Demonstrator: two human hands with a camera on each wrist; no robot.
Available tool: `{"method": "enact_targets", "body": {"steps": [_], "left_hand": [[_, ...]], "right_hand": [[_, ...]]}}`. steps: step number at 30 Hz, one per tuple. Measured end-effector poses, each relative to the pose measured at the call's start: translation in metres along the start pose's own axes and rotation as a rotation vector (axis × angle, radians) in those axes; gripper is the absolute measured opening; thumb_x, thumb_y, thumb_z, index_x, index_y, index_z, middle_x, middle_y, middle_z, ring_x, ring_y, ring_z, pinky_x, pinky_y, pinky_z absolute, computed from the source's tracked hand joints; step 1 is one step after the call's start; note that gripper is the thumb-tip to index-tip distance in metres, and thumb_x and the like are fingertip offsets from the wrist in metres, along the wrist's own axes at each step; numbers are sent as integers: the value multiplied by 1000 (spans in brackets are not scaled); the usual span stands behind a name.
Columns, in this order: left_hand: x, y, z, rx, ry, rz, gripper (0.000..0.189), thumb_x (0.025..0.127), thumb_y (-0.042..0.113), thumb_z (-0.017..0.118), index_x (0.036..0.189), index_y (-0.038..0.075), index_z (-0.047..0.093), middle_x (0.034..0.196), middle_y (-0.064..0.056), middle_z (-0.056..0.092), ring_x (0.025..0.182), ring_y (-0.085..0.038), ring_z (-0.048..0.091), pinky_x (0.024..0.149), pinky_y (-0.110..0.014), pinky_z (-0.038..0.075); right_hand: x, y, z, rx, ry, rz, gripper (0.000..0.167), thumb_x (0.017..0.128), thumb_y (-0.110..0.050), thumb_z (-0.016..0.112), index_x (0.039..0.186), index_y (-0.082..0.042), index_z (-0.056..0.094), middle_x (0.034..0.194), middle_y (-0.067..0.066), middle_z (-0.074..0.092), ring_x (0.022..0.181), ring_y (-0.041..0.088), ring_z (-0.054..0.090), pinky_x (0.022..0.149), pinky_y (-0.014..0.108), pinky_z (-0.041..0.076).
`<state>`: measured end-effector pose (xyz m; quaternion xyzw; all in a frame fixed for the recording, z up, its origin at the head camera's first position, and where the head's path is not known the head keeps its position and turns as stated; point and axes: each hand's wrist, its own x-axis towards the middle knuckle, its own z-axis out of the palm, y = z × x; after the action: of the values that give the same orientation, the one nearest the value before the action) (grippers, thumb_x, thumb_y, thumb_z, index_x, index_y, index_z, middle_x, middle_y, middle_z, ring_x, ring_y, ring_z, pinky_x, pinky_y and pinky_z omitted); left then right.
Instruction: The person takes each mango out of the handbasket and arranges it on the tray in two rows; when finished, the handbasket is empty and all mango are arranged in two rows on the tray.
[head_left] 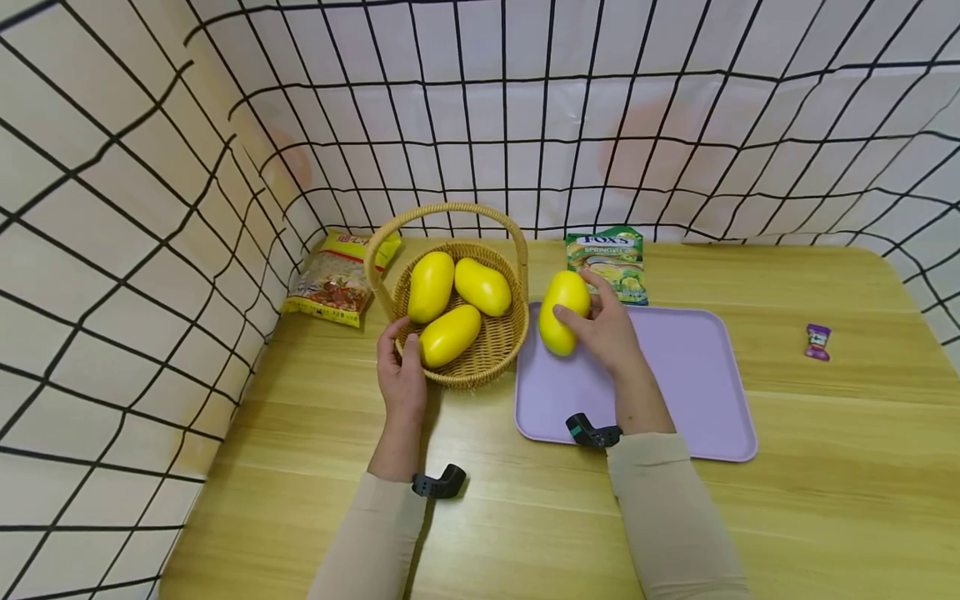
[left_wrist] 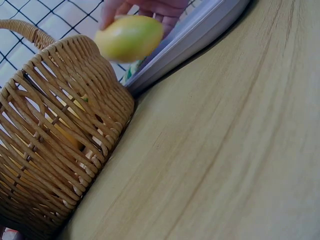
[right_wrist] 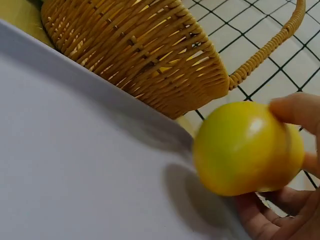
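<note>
My right hand (head_left: 603,329) holds a yellow mango (head_left: 564,312) between thumb and fingers. The mango is above the left end of a lilac tray (head_left: 693,383); a gap shows beneath it in the right wrist view, where the fingers (right_wrist: 295,112) wrap its side. At the near-left rim of a wicker basket (head_left: 491,342), my left hand (head_left: 402,379) grips the edge with thumb and fingers. Inside the basket lie three more yellow mangoes (head_left: 450,336). In the left wrist view the basket's woven side (left_wrist: 60,125) shows, but the left hand is out of frame.
Behind the tray lies a green candy bag (head_left: 622,267). A yellow-edged food packet (head_left: 337,275) rests left of the basket, whose tall handle (head_left: 450,208) arches above it. A small purple wrapped candy (head_left: 817,342) is far right. Black grid netting (head_left: 525,117) borders the wooden table (head_left: 510,525).
</note>
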<state>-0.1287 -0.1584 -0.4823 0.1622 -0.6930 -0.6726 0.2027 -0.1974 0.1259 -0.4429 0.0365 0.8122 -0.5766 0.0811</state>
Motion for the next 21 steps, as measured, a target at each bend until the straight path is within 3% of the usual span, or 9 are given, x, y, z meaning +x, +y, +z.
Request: {"method": "enact_targets", "body": {"steps": [7, 14, 21], "left_hand": [[0, 3, 0, -14, 3, -3, 35, 103, 14, 52, 137, 6, 57, 152, -10, 47, 149, -23, 35, 122, -44, 27], [-1, 1, 0, -13, -1, 7, 33, 103, 17, 52, 135, 8, 59, 151, -7, 48, 148, -19, 35, 121, -42, 28], [-3, 6, 0, -2, -2, -1, 33, 103, 16, 52, 135, 8, 59, 151, -7, 48, 147, -21, 36, 121, -43, 28]], "right_hand": [[1, 1, 5, -133, -97, 37, 82, 91, -47, 73, 160, -31, 33, 146, 19, 48, 126, 37, 50, 102, 51, 47], [0, 2, 7, -206, -118, 71, 78, 91, -52, 71, 158, -31, 37, 146, 15, 50, 127, 37, 50, 104, 54, 45], [-1, 3, 8, -217, -105, 96, 75, 92, -53, 69, 157, -30, 39, 137, 13, 55, 118, 33, 52, 97, 45, 46]]}}
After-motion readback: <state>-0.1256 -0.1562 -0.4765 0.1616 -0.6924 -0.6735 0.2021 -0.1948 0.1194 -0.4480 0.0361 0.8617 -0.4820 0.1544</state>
